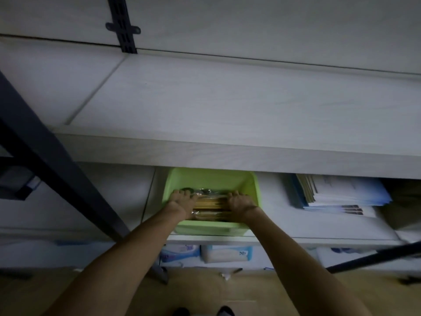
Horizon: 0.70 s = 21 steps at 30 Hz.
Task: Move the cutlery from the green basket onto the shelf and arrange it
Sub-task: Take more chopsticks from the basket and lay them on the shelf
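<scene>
Both hands are reaching into the green basket (210, 179) sitting on the lower shelf (284, 234), the left hand (180, 201) and right hand (241, 201) curling their fingers around opposite ends of the wrapped cutlery bundle (210, 205) lying inside, beneath the wide upper shelf (227, 106), left of stacked papers (341, 192).

- Storage corner of an office or stockroom — dim light, pale wood-grain shelf boards (227, 106) on a dark slotted metal upright (123, 26).
- Stack of printed documents and blue folders (337, 192) lying on the lower shelf, beside a green basket (211, 179).
- Lowest level: packs of tissues or wipes (225, 253) in soft plastic wrap.
- Wood-look floor (205, 290) below — dark angled frame legs (59, 160) crossing the view, more like utility racking than home furniture.
</scene>
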Available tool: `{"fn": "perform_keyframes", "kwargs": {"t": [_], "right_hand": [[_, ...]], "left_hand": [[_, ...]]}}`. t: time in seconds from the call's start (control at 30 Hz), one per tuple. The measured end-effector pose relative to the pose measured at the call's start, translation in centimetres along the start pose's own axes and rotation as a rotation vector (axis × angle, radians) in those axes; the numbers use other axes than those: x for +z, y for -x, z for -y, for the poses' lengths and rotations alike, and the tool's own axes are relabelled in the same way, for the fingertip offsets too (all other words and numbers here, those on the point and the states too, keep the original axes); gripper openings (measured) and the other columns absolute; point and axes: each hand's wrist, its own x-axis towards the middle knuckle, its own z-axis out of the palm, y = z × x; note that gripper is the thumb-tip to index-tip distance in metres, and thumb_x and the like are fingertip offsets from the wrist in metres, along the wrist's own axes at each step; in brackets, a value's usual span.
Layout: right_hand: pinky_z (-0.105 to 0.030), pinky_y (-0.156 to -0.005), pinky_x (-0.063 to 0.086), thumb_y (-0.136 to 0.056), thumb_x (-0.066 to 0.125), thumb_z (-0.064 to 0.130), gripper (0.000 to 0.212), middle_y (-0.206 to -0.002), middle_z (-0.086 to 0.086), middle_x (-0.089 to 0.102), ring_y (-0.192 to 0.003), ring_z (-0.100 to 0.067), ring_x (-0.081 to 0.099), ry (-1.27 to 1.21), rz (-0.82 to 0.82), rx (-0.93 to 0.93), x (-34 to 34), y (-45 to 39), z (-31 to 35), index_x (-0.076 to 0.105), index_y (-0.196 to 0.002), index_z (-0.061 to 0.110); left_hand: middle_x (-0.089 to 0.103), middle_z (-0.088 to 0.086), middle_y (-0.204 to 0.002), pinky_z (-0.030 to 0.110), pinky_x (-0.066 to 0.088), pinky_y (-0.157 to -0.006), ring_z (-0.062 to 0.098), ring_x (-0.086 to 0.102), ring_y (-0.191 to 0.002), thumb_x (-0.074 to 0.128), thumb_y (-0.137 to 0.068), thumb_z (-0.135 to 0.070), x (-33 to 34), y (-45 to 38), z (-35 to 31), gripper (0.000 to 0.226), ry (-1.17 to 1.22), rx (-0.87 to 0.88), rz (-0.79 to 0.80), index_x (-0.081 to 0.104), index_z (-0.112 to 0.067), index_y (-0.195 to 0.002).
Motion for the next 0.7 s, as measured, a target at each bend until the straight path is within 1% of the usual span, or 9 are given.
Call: {"fn": "perform_keyframes", "kwargs": {"t": [0.1, 0.23, 0.37, 0.43, 0.5, 0.57, 0.6, 0.63, 0.7], "right_hand": [[-0.038, -0.097, 0.046, -0.105, 0.043, 0.035, 0.039, -0.139, -0.014, 0.051, -0.121, -0.027, 0.057, 0.010, 0.013, -0.019, 0.3, -0.2, -0.1, 0.046, -0.134, 0.010], [-0.038, -0.100, 0.046, -0.104, 0.044, 0.037, 0.039, -0.133, -0.013, 0.057, -0.118, -0.028, 0.059, 0.039, 0.013, -0.038, 0.3, -0.1, -0.2, 0.049, -0.131, 0.009], [-0.038, -0.102, 0.047, -0.100, 0.048, 0.047, 0.047, -0.128, -0.013, 0.060, -0.115, -0.028, 0.061, 0.042, -0.013, -0.076, 0.0, 0.2, -0.3, 0.052, -0.128, 0.010], [-0.038, -0.101, 0.048, -0.100, 0.048, 0.049, 0.047, -0.128, -0.013, 0.060, -0.115, -0.028, 0.060, 0.032, -0.020, -0.076, 0.0, 0.1, -0.4, 0.053, -0.127, 0.010], [-0.037, -0.100, 0.047, -0.102, 0.046, 0.045, 0.044, -0.128, -0.014, 0.059, -0.116, -0.028, 0.058, 0.024, -0.035, -0.074, 0.1, 0.2, -0.4, 0.051, -0.127, 0.010], [-0.036, -0.098, 0.047, -0.102, 0.046, 0.035, 0.037, -0.130, -0.014, 0.057, -0.116, -0.028, 0.057, 0.014, -0.049, -0.064, 0.2, 0.1, -0.4, 0.049, -0.128, 0.009], [-0.036, -0.098, 0.047, -0.102, 0.048, 0.030, 0.035, -0.131, -0.015, 0.056, -0.117, -0.028, 0.057, -0.017, -0.061, -0.049, 0.2, 0.0, -0.4, 0.048, -0.129, 0.008], [-0.037, -0.099, 0.048, -0.100, 0.052, 0.026, 0.038, -0.134, -0.015, 0.054, -0.119, -0.028, 0.056, -0.066, -0.080, -0.032, 0.1, 0.0, -0.3, 0.046, -0.132, 0.007], [-0.040, -0.103, 0.047, -0.096, 0.060, 0.022, 0.054, -0.142, -0.016, 0.044, -0.126, -0.032, 0.049, -0.199, -0.143, 0.006, -0.3, 0.0, -0.1, 0.039, -0.141, 0.004]], "left_hand": [[0.048, 0.017, -0.143, 0.038, 0.042, -0.103, 0.032, 0.051, -0.128, 0.050, -0.098, -0.059, -0.1, -0.2, 0.1, 0.073, -0.007, -0.005, -0.016, 0.031, -0.015, -0.153], [0.046, 0.016, -0.147, 0.040, 0.042, -0.105, 0.032, 0.049, -0.131, 0.052, -0.099, -0.053, -0.3, -0.4, 0.2, 0.071, -0.002, 0.007, -0.017, 0.029, -0.014, -0.154], [0.048, 0.013, -0.144, 0.040, 0.047, -0.101, 0.029, 0.053, -0.126, 0.056, -0.100, -0.039, -0.9, -0.2, 0.2, 0.055, 0.033, 0.039, -0.020, 0.042, -0.015, -0.147], [0.054, 0.011, -0.136, 0.039, 0.049, -0.096, 0.027, 0.057, -0.118, 0.055, -0.101, -0.033, -1.4, 0.1, 0.4, 0.044, 0.033, 0.055, -0.009, 0.049, -0.015, -0.141], [0.061, 0.008, -0.121, 0.037, 0.051, -0.088, 0.024, 0.060, -0.104, 0.053, -0.102, -0.026, -1.9, 0.3, 0.7, 0.036, 0.035, 0.061, 0.007, 0.054, -0.014, -0.136], [0.063, 0.008, -0.110, 0.033, 0.046, -0.078, 0.022, 0.055, -0.092, 0.051, -0.103, -0.020, -2.6, 0.7, 0.8, 0.033, 0.046, 0.059, 0.011, 0.054, -0.012, -0.135], [0.063, 0.009, -0.111, 0.032, 0.044, -0.077, 0.021, 0.052, -0.090, 0.051, -0.103, -0.016, -3.0, 0.9, 0.9, 0.034, 0.052, 0.059, 0.005, 0.053, -0.011, -0.136], [0.063, 0.010, -0.113, 0.031, 0.043, -0.077, 0.021, 0.051, -0.091, 0.051, -0.102, -0.012, -3.4, 1.0, 0.9, 0.035, 0.058, 0.056, -0.003, 0.051, -0.010, -0.137], [0.062, 0.012, -0.117, 0.032, 0.043, -0.080, 0.022, 0.051, -0.093, 0.051, -0.099, -0.003, -4.2, 1.4, 1.0, 0.040, 0.048, 0.055, -0.025, 0.049, -0.008, -0.139]]}}
